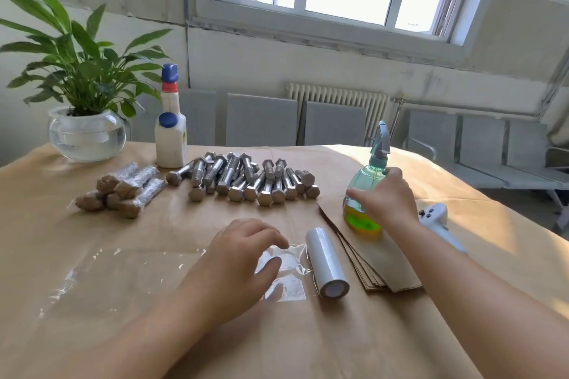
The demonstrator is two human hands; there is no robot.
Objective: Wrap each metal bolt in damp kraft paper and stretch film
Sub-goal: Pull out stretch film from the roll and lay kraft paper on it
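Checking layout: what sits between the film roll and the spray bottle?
Head view: the stack of kraft paper sheets lies between the film roll and the spray bottle; the bottle stands at its far end.

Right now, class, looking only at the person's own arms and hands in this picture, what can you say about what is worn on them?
Both arms are bare from the frame edge to the wrist: no sleeves show. The left hand and the right hand wear no gloves, and no rings, watch, bracelets or markings are visible on either hand or forearm.
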